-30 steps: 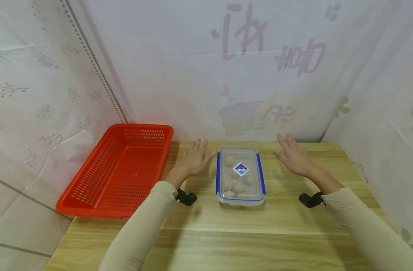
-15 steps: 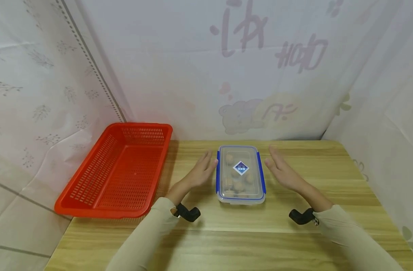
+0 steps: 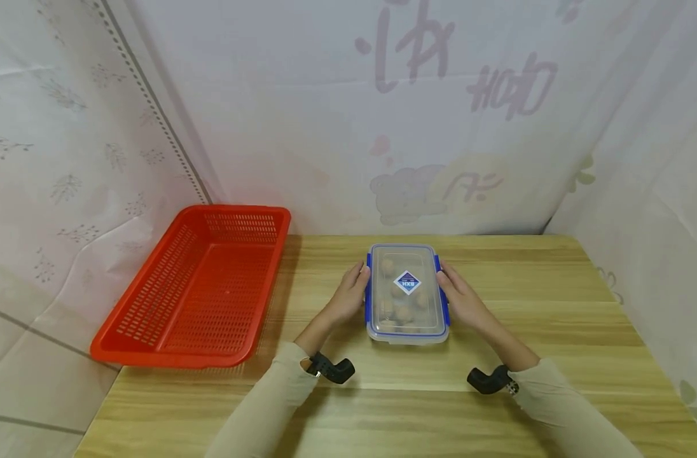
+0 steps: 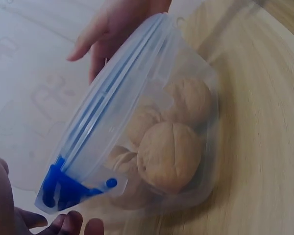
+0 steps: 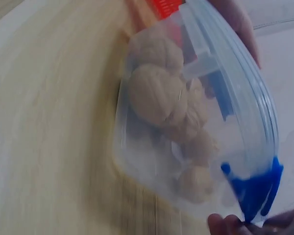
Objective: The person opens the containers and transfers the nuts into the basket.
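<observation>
A clear plastic food container [image 3: 407,318] with a blue-edged lid and blue side clips lies on the wooden table. Through its walls show several walnuts [image 4: 170,156]. My left hand [image 3: 348,296] holds the container's left side, its thumb along the clip. Opposite it, my right hand [image 3: 462,299] holds the right side, thumb at the lid's edge. In the left wrist view, curled fingers [image 4: 73,223] sit right under a blue clip [image 4: 63,188]. The right wrist view has fingertips [image 5: 230,223] at the lower end of the other clip [image 5: 255,191]. The lid is on.
To the left stands a red slotted plastic basket [image 3: 211,305], with no contents showing, reaching over the table's left edge. Printed cloth hangings [image 3: 325,127] enclose the table [image 3: 531,273] at the back and both sides. Each wrist wears a black camera mount [image 3: 334,370].
Both hands have come inward from either side of the container, and their spread fingers have closed in on its side clips. The container and basket have stayed in place.
</observation>
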### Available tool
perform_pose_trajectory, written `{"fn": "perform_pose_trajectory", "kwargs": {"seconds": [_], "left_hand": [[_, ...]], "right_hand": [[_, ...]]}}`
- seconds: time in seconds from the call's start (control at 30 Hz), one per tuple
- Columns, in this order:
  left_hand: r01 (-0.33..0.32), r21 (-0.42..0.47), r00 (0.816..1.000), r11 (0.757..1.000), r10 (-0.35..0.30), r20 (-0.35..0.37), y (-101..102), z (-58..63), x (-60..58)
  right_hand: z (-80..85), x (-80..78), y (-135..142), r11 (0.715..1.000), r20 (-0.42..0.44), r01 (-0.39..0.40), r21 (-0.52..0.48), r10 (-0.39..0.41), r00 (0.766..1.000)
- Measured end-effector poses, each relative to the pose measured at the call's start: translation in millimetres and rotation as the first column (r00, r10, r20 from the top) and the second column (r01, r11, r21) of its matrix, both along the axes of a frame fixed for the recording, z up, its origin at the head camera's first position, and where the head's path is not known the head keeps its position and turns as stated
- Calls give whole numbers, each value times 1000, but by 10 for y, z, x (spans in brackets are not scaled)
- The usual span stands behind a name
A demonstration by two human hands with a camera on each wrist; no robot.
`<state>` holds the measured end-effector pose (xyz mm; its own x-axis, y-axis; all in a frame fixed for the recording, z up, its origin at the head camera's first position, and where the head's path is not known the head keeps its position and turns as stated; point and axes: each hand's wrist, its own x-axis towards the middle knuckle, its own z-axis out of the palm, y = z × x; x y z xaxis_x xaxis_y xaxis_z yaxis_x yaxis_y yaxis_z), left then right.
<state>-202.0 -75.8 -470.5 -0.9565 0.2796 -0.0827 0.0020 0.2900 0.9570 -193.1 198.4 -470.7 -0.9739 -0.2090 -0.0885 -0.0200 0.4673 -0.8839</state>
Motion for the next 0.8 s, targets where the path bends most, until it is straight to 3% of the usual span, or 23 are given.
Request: {"fn": "perform_pose_trajectory", "kwargs": {"seconds": [0.13,0.3,0.53,0.8], "left_hand": [[-32,32,999,999,31,17,62,4,-9],[-98,60,995,993,96,39,146,-10,-15],[-244,24,969,969,243,45,267,-29,-15],[-299,-9,953,954,299,52,378,-64,-19]], "right_hand": [[8,-17,-50,994,76,81,-67,-75,994],[9,-46,-114,990,127,136,-44,-130,983],[-53,-75,-222,979,100,204,-15,-202,974],[-134,-42,-285,968,94,249,-14,-247,964]]}}
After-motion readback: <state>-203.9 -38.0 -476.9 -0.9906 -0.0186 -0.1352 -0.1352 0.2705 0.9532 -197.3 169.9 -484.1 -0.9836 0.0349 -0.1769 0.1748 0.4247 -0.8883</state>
